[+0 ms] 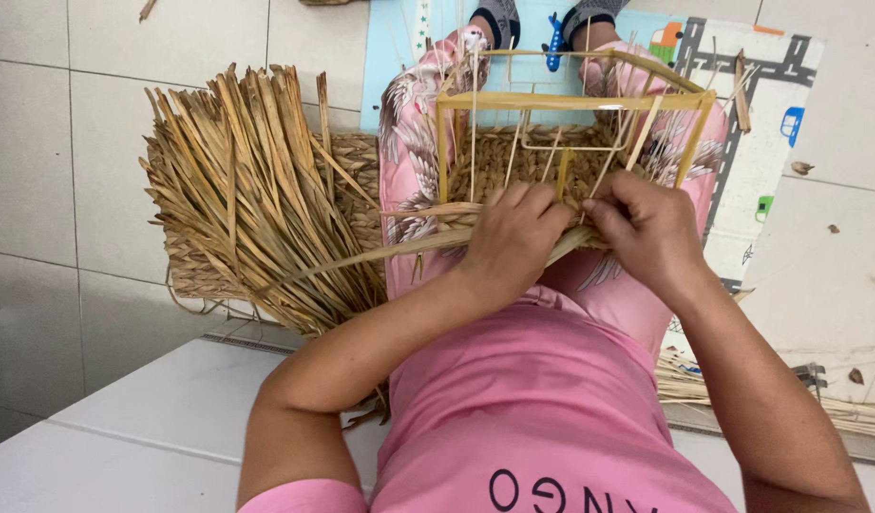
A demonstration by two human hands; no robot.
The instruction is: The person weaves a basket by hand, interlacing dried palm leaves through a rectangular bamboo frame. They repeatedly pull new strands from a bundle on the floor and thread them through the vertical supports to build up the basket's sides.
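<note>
Both hands pinch straw strands at the basket frame's near edge — left hand, right hand.

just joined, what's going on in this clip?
A seated person is weaving dried straw strands around a rectangular frame resting on their lap. The left hand presses on the woven edge and pinches a long strand that trails off to the left. The right hand has its grip on strands at the same edge, close beside it. The basket's base is already woven; the upright ribs are still bare. A bundle of dried straw lies on the tiled floor to the person's left.
</note>
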